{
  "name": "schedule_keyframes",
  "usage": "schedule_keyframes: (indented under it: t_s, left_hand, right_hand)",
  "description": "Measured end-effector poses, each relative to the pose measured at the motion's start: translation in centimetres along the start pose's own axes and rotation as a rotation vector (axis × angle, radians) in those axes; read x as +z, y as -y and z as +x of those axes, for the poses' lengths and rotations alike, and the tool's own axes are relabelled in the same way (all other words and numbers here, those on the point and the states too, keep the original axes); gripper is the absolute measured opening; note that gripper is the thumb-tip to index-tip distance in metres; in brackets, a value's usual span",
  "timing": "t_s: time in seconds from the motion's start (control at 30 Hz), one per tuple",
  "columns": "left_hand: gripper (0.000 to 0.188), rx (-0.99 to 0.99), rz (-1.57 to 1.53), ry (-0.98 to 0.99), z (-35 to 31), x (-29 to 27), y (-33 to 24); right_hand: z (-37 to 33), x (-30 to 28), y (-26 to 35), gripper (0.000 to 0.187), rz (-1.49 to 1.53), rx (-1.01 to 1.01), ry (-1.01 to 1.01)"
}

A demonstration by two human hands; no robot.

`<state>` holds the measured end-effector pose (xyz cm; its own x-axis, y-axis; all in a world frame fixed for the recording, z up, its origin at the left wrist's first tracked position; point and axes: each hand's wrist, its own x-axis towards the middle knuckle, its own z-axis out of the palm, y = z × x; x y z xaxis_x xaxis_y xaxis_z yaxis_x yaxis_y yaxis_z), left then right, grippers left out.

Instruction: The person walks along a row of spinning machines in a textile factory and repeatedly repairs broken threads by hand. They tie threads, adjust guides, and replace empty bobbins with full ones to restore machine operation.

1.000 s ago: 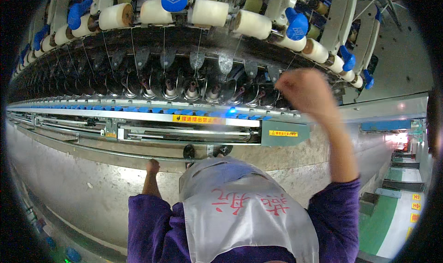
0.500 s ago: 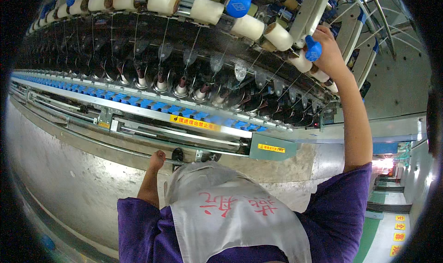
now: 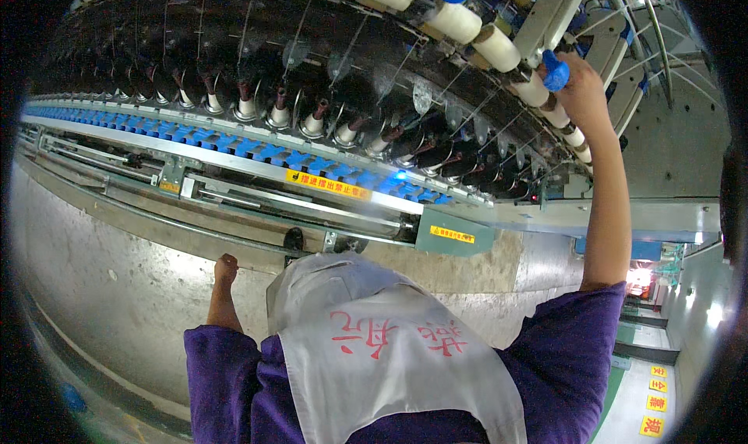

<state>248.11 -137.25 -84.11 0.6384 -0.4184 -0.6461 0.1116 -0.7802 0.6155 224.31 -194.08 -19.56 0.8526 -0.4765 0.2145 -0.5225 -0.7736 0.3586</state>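
At the upper right my right hand is up against a blue handle on the end of a pale lever arm. Its fingers curl behind the handle, which hides their tips and anything between them. Close by runs a row of white rollers on the spinning machine. My left hand hangs low over the floor, curled into a fist, with nothing visible in it. Below the rollers, fine threads lead down to a line of spindles with dark tubes.
A strip of blue pieces runs along the machine's front above a metal rail. A green end box with a yellow label closes off the rail. At the right an aisle leads away beside a pale wall.
The view has shifted, so the machine's rollers appear farther right and higher. My right hand stays by the blue handle, its fingers more curled. My left hand has swung left, still closed.
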Motion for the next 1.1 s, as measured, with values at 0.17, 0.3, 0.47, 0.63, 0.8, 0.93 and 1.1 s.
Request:
schedule_keyframes:
  t_s: [0.17,0.3,0.47,0.63,0.8,0.93,1.1]
  left_hand:
    - [0.007,-0.060,-0.100,0.075,-0.2,1.2,-2.3]
    - [0.008,0.024,-0.303,0.156,0.3,2.4,-5.3]
    - [0.012,0.047,-0.150,0.293,-4.3,0.3,-15.8]
    - [0.017,0.362,-0.326,0.839,-16.2,-8.0,-32.0]
    - [0.029,0.933,0.376,1.041,-27.5,-14.1,-41.9]
    - [0.036,1.029,0.989,0.886,-30.4,-12.3,-44.1]
    - [0.040,0.996,1.284,0.908,-30.8,-11.2,-45.0]
  right_hand:
    - [-2.6,-1.9,2.2,0.015,0.243,0.099,-0.221]
    - [-8.8,2.7,7.1,0.015,0.853,0.553,-0.432]
    - [-14.9,11.8,12.2,0.015,1.458,0.738,-0.168]
    - [-19.8,14.4,14.4,0.018,1.363,0.793,0.057]
    - [-22.9,15.2,15.3,0.015,1.392,0.875,0.074]
    - [-24.7,15.9,17.0,0.016,1.506,0.860,0.042]
    - [-26.8,16.5,18.7,0.019,1.505,0.909,0.001]
